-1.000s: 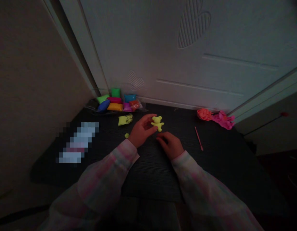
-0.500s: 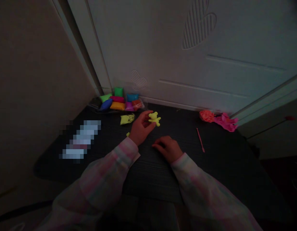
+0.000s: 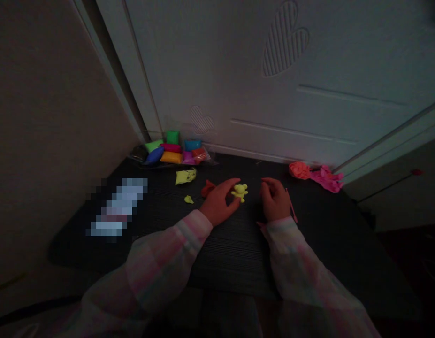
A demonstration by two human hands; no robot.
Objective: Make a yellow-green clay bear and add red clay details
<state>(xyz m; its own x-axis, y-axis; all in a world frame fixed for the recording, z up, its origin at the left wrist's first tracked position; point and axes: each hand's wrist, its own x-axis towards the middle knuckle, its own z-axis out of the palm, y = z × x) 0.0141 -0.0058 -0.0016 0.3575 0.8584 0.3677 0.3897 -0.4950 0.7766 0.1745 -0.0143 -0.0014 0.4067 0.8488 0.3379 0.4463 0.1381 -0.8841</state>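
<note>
Figurine (image 3: 240, 191), probably light, soft and easily dented, was held in the left hand's (image 3: 220, 205) narrow pinch — best gripped by its torso — with the right hand (image 3: 274, 201) curled beside that grip, contents unclear.

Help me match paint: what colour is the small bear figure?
The bear figure is yellow, seen best in the head view.

- We see the table (image 3: 231, 249) matt, with grain like wood.
- On it, the bag (image 3: 210, 159) is clear, glossy plastic.
- Behind it, the panel (image 3: 220, 56) has ribbed hearts (image 3: 283, 44).
- Over it, the bear (image 3: 241, 190) looks smooth.
</note>
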